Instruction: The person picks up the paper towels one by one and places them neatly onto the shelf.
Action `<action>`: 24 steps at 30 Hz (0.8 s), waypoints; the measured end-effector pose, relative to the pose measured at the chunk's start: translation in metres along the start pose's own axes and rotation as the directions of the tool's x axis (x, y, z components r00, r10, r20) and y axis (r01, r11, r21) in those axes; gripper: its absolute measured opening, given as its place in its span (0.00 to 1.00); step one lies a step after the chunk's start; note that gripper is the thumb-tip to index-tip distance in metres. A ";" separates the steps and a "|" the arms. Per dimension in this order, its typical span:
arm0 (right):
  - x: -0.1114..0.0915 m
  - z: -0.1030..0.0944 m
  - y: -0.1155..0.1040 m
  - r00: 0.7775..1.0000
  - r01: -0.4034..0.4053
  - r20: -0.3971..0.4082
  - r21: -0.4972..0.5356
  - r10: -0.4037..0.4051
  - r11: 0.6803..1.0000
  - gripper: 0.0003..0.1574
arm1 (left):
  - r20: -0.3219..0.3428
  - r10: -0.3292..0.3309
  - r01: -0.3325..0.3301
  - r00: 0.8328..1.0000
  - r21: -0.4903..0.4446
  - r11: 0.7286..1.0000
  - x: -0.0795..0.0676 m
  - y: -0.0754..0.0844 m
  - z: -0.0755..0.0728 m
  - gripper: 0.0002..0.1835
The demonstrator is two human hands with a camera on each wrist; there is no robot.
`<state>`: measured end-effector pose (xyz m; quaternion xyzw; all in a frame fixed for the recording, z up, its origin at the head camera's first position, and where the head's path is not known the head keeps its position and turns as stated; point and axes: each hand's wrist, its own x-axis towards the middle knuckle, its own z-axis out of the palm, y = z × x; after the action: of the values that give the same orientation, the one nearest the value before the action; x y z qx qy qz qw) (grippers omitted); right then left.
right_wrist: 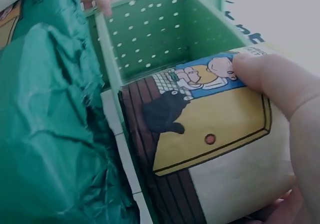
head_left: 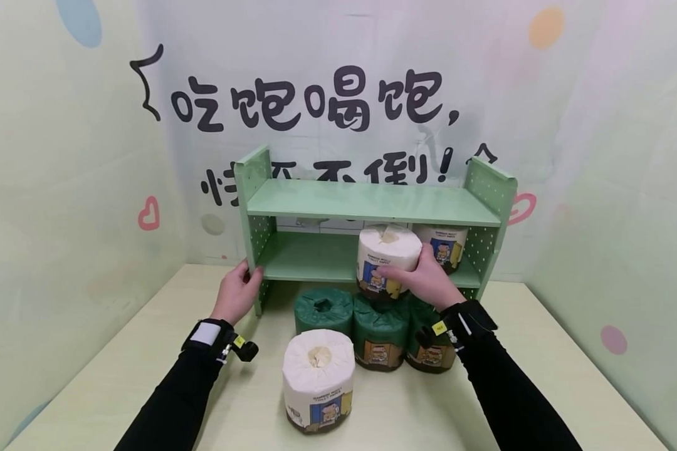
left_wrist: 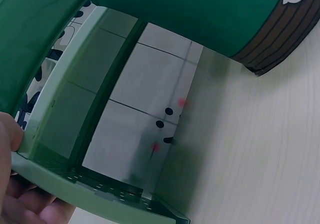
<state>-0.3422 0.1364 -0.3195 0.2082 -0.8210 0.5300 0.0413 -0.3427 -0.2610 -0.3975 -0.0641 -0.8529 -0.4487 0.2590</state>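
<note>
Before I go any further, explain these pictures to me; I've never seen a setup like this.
There is no machine: these are a person's bare hands. The big picture comes from a camera worn on the head, looking forward and down. The other two come from the left wrist camera and the right wrist camera.

On the table stand a green shelf, three green toilet rolls and, nearest the viewer, one white roll. Another white roll sits on the shelf's lower board, at the right.

The left hand grips the shelf's left side. The right hand holds a third white roll at that board's front.
</note>
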 end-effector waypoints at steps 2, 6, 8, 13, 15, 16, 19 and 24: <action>0.002 0.001 0.000 1.000 0.014 0.002 -0.008 -0.014 1.000 0.64 | 0.003 0.001 -0.001 1.000 0.001 1.000 0.000 0.000 0.000 0.17; 0.005 0.002 -0.002 0.999 0.020 -0.032 -0.086 -0.023 0.996 0.60 | 0.002 0.004 -0.004 1.000 0.001 1.000 0.000 0.000 0.000 0.17; 0.007 0.002 -0.004 0.999 0.005 -0.049 -0.132 -0.012 0.991 0.60 | -0.003 0.006 -0.006 1.000 0.001 1.000 0.000 0.000 -0.001 0.18; 0.013 0.003 -0.009 0.998 -0.027 -0.052 -0.130 0.021 0.991 0.60 | -0.009 0.016 -0.016 1.000 0.004 1.000 0.001 0.001 -0.002 0.17; 0.014 0.004 -0.011 0.997 -0.050 -0.059 -0.124 0.043 0.991 0.61 | -0.011 0.015 -0.015 1.000 0.006 1.000 0.001 0.000 -0.002 0.16; 0.016 0.005 -0.011 0.997 -0.059 -0.064 -0.119 0.052 0.991 0.61 | -0.011 0.013 -0.013 1.000 0.007 1.000 0.001 0.000 -0.002 0.16; 0.019 0.006 -0.013 0.994 -0.085 -0.079 -0.140 0.074 0.986 0.63 | -0.009 0.009 -0.009 1.000 0.009 1.000 0.001 0.000 -0.001 0.16; 0.024 0.007 -0.013 0.995 -0.084 -0.075 -0.177 0.072 0.981 0.60 | -0.003 0.014 -0.014 1.000 0.003 1.000 0.000 0.001 0.000 0.16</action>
<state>-0.3577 0.1186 -0.3044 0.1532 -0.8712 0.4615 0.0672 -0.3428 -0.2607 -0.3967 -0.0688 -0.8528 -0.4456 0.2637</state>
